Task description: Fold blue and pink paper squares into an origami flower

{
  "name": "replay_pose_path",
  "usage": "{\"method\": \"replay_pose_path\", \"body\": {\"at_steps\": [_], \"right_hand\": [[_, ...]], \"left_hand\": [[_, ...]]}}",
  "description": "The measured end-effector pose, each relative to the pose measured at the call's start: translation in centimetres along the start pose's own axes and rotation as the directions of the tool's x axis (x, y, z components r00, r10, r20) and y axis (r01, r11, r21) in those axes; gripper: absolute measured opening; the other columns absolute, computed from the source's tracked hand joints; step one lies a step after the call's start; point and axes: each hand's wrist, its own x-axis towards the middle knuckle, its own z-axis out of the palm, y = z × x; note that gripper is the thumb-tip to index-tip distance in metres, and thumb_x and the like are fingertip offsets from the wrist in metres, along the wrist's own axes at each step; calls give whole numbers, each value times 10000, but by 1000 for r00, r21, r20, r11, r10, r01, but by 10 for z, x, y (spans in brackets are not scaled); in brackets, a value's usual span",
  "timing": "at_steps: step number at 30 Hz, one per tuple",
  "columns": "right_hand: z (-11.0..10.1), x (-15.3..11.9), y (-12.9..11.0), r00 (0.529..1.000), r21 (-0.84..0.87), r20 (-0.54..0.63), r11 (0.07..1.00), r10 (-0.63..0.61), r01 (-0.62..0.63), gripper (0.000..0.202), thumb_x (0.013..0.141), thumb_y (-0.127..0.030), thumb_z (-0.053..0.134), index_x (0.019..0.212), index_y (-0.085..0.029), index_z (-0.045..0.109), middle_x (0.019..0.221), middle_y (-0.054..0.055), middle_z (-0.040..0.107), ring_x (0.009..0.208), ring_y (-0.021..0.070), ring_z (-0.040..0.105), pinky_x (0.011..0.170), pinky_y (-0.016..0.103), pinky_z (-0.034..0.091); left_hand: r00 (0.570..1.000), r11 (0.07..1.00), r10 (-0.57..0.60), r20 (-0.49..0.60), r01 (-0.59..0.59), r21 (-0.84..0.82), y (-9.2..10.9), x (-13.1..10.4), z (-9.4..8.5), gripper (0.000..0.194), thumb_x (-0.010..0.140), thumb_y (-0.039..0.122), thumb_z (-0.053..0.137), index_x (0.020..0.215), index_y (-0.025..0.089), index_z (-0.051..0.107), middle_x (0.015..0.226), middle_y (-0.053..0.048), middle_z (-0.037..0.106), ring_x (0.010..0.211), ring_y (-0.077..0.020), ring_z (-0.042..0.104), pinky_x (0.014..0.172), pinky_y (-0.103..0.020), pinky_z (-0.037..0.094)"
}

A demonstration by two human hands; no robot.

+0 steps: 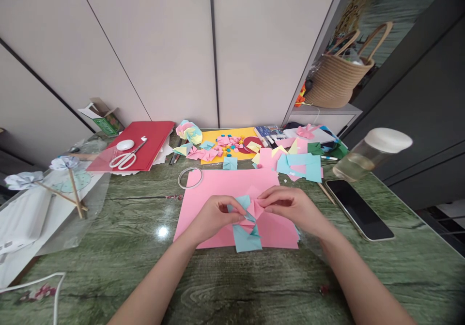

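Observation:
A folded piece of light blue and pink paper [247,236] is between my hands, over a stack of pink sheets [214,184] on the green table. My left hand [219,217] pinches its left side, thumb and forefinger closed on the blue part. On the right, my right hand [290,206] pinches the pink folded flap at the upper right. The blue lower end points toward me. My fingertips partly cover the folds. A roll of tape [190,178] lies on the upper left corner of the pink sheets.
Behind are folded papers [300,165], a yellow sheet [218,138] with small beads, and white scissors [125,159] on a red folder [154,141]. To the right are a phone [358,208] and a lidded cup [366,155]. Paper flowers [64,163] stand left.

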Motion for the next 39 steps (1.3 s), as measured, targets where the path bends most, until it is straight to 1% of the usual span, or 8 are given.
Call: {"method": "replay_pose_path", "body": {"at_steps": [4, 10, 13, 20, 24, 30, 35, 39], "right_hand": [[-2, -1, -2, 1000, -13, 29, 1000, -7, 7, 115, 711, -292, 628, 788, -239, 695, 914, 52, 646, 839, 166, 606, 714, 287, 501], [-2, -1, -3, 994, -12, 107, 1000, -8, 10, 103, 715, -280, 627, 780, -240, 696, 897, 43, 651, 822, 159, 608, 707, 282, 497], [-2, 0, -2, 992, -12, 123, 1000, -10, 12, 108, 710, -269, 631, 792, -235, 693, 903, 47, 652, 829, 163, 606, 713, 285, 495], [1, -1, -1, 993, 27, 117, 1000, -6, 3, 137, 683, -232, 658, 817, -230, 689, 913, 48, 643, 835, 164, 603, 718, 279, 492], [3, -1, -1, 994, 43, 110, 999, 6, -10, 175, 668, -237, 666, 842, -233, 680, 939, 47, 633, 843, 166, 599, 729, 290, 499], [8, 1, 1, 998, 7, 52, 1000, -20, 19, 151, 665, -251, 670, 814, -227, 685, 909, 52, 641, 842, 176, 600, 738, 305, 495], [9, 1, 4, 999, 9, 25, 999, -46, 46, 161, 665, -257, 674, 823, -231, 686, 899, 52, 640, 835, 175, 599, 727, 307, 497], [9, 2, 3, 999, 16, 21, 999, -50, 50, 164, 667, -254, 673, 830, -236, 688, 896, 52, 640, 835, 173, 598, 723, 309, 501]], "left_hand": [[1000, 1000, -10, -9, 10, 9, 1, 0, -1, 103, 663, 245, 643, 708, 153, 636, 722, -31, 639, 652, -139, 582, 609, -243, 441], [1000, 1000, -10, 26, 10, 4, 2, -1, 0, 69, 656, 208, 637, 683, 144, 638, 691, -13, 615, 626, -109, 525, 571, -213, 402], [999, 1000, -12, 42, 13, -20, 2, 0, 0, 66, 646, 203, 644, 678, 145, 638, 682, -9, 607, 637, -111, 519, 577, -214, 400], [998, 998, -22, 58, 25, -52, 1, 0, 0, 57, 645, 193, 640, 678, 146, 638, 687, -10, 601, 638, -111, 518, 578, -217, 392], [998, 996, -35, 45, 39, -86, -1, 0, 0, 80, 636, 215, 653, 670, 146, 629, 698, -8, 593, 639, -111, 515, 587, -223, 392], [998, 996, -47, 30, 49, -68, -1, 1, 0, 102, 635, 232, 661, 674, 144, 628, 681, -5, 589, 613, -102, 499, 569, -216, 366], [999, 994, -43, 16, 44, -104, -2, 2, 1, 100, 616, 228, 677, 661, 149, 637, 678, -3, 602, 619, -101, 502, 577, -211, 363], [998, 983, -67, 13, 68, -168, -3, 3, 2, 121, 593, 232, 698, 660, 148, 642, 656, -2, 600, 611, -102, 505, 580, -215, 368]]}}
